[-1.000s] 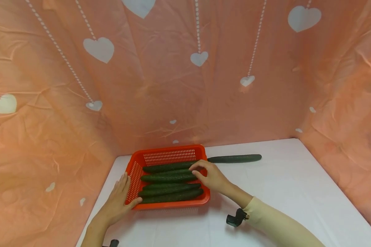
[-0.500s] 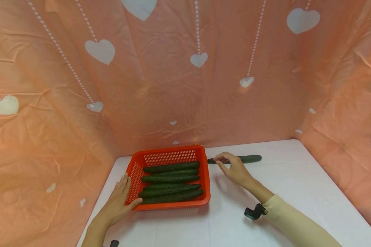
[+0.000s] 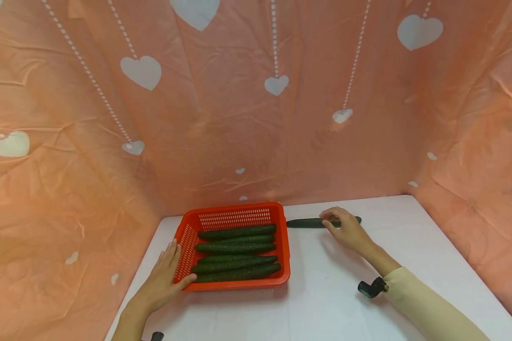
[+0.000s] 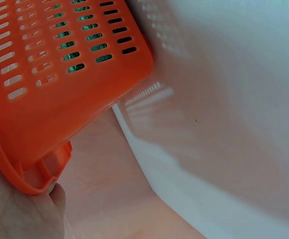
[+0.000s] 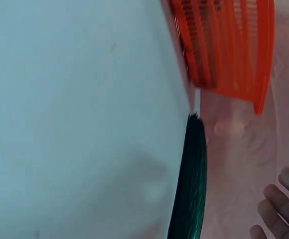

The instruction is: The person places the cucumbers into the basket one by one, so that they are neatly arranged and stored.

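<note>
Right hand position: the right hand (image 3: 347,230) has left the orange basket (image 3: 283,246), where a second ago its fingers touched the ends of the upper cucumbers, and has moved right across the table (image 3: 324,293) to the loose cucumber (image 3: 305,222) lying outside the basket.
Right hand contact: its fingers (image 3: 333,219) now lie over the right half of that loose cucumber; half a second ago they were over its left end, close beside the basket.
Right hand shape: the fingers arch over the cucumber, thumb on the near side; whether they already grip it cannot be told.
Right sleeve: it has shifted right along with the hand.
</note>
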`<move>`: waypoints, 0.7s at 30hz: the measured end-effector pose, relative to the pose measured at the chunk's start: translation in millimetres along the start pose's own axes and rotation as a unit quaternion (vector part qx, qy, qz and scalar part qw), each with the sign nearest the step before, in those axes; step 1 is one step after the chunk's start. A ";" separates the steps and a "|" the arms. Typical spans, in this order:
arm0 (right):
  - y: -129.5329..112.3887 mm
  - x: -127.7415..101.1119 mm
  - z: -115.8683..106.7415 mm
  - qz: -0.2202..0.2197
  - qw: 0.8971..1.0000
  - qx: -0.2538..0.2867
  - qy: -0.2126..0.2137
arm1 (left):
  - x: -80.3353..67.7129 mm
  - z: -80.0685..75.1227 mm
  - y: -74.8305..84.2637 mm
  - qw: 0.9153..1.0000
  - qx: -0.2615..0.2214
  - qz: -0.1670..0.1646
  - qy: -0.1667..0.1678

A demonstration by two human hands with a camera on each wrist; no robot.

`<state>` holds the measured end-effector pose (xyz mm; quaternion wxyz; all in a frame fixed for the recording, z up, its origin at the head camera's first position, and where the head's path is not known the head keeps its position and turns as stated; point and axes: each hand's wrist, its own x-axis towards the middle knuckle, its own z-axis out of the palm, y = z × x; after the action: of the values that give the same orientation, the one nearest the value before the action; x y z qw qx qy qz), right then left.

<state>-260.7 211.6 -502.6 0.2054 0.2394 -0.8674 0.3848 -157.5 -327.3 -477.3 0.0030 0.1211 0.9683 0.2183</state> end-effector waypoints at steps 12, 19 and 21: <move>36.0 -4.4 -13.1 0.021 0.998 -0.044 -0.032 | -1.7 -0.7 -0.5 1.000 0.001 -0.001 -0.003; 47.7 -5.2 -22.8 0.109 0.988 -0.051 -0.101 | -1.1 -0.9 0.0 1.000 -0.002 0.003 0.001; 49.6 -3.8 -24.7 0.120 0.985 -0.055 -0.113 | -0.5 -1.2 0.2 1.000 -0.001 0.003 0.002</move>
<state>-281.8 260.8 -517.6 0.0713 0.1638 -0.9275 0.3284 -157.0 -327.8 -476.2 0.0009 0.1239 0.9678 0.2191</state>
